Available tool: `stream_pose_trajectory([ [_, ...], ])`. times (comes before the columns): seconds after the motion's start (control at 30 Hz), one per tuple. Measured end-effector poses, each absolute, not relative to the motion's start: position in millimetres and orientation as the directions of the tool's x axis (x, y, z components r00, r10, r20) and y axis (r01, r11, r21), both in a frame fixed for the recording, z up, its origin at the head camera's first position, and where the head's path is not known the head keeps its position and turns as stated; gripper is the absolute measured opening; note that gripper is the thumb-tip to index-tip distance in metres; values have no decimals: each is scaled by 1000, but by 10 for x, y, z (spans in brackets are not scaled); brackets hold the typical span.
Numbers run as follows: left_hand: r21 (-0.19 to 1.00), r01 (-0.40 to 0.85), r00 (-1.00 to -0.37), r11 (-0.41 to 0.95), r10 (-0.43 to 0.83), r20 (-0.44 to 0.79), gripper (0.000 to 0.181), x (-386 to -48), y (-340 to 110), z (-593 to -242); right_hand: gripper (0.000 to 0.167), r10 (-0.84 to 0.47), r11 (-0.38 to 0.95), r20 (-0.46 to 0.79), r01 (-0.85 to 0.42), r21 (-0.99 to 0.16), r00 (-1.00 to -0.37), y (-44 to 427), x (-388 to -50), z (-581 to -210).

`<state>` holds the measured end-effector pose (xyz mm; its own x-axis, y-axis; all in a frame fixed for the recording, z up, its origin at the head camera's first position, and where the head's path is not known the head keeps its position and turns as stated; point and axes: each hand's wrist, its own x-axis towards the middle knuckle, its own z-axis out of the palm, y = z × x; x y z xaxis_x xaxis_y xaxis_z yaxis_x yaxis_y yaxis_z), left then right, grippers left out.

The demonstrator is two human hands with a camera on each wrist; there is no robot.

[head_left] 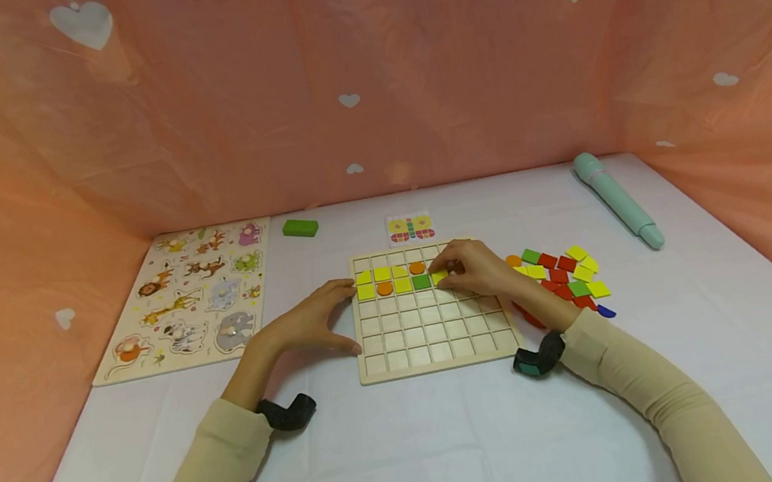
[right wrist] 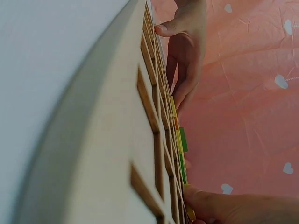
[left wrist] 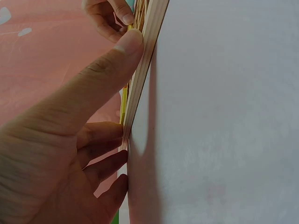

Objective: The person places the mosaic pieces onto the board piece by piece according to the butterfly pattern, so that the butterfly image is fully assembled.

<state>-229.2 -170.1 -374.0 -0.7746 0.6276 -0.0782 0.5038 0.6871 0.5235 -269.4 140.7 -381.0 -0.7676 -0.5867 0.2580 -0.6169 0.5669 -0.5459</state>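
Note:
A wooden grid board (head_left: 413,356) lies flat, with yellow tiles (head_left: 366,291), orange discs (head_left: 384,289) and a green square tile (head_left: 421,281) in its upper rows. My right hand (head_left: 475,268) is over the board's right half, pinching a yellow tile (head_left: 439,277) at the cell beside the green one; its fingers partly hide that tile. At the board's left edge rests my left hand (head_left: 308,318), thumb and fingers spread apart and touching the edge. The left wrist view shows the left thumb (left wrist: 100,77) along the board's side.
Loose red, yellow, green and orange tiles (head_left: 560,277) lie right of the board, partly behind the right forearm. Behind the board is a butterfly pattern card (head_left: 410,228). An animal puzzle board (head_left: 180,303) and a green block (head_left: 300,228) are leftward; a mint microphone-shaped object (head_left: 619,200) lies far right.

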Motion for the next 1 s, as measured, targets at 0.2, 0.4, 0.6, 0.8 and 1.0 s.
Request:
stream_pose_trajectory([
  [0.2, 516, 501, -779, 695, 622, -81, 98, -2297, -1703, -3744, 26, -590, 563, 267, -626, -540, -762, 1400, -2696, -3807],
  [0.4, 517, 495, -782, 699, 617, -85, 98, -2293, -1704, -3742, 27, -593, 562, 275, -634, -531, -757, 1396, -2685, -3795],
  [0.6, 524, 494, -781, 694, 619, -84, 97, -2290, -1707, -3740, 25, -587, 566, 282, -634, -526, -759, 1402, -2687, -3793],
  [0.8, 522, 491, -782, 698, 617, -90, 97, -2297, -1704, -3747, 21, -590, 569, 269, -629, -530, -761, 1410, -2687, -3792],
  [1.0, 519, 500, -779, 693, 622, -81, 97, -2286, -1703, -3745, 20, -597, 561, 267, -632, -535, -756, 1409, -2682, -3786],
])
